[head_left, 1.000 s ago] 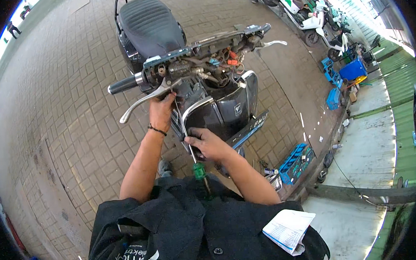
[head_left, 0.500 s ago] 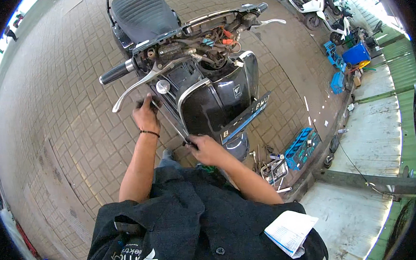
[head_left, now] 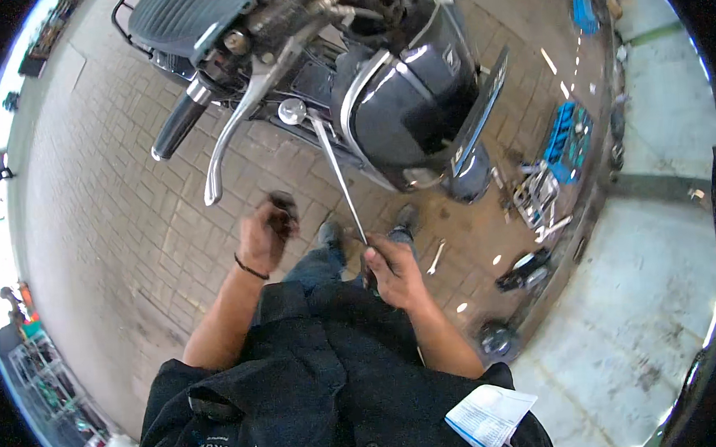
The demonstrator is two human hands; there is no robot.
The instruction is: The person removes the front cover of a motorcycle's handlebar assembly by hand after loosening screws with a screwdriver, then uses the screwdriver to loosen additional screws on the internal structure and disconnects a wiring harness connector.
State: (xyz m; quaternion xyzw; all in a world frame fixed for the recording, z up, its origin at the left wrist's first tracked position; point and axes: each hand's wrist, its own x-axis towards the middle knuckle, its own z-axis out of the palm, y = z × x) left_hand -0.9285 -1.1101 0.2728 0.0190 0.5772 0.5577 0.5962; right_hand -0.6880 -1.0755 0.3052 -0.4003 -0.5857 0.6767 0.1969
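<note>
My right hand is closed round the lower end of a long thin metal rod, whose grip is hidden in the fingers. The rod slants up towards a round chrome piece on the side of a black scooter. Whether its upper end touches the scooter I cannot tell. My left hand hovers apart from the rod, to its left, below the brake lever. Its fingers look curled and dark but are smeared by motion, so anything in them cannot be made out.
A spanner lies on the paving near my right foot. Further right are several loose metal tools, a blue toolbox and black parts beside a low kerb. The scooter's handlebar grip juts out at left.
My left hand has come off the rod and lies apart from it. My right hand has moved right with the rod, which stands steeper. The view has shifted, bringing the scooter nearer.
</note>
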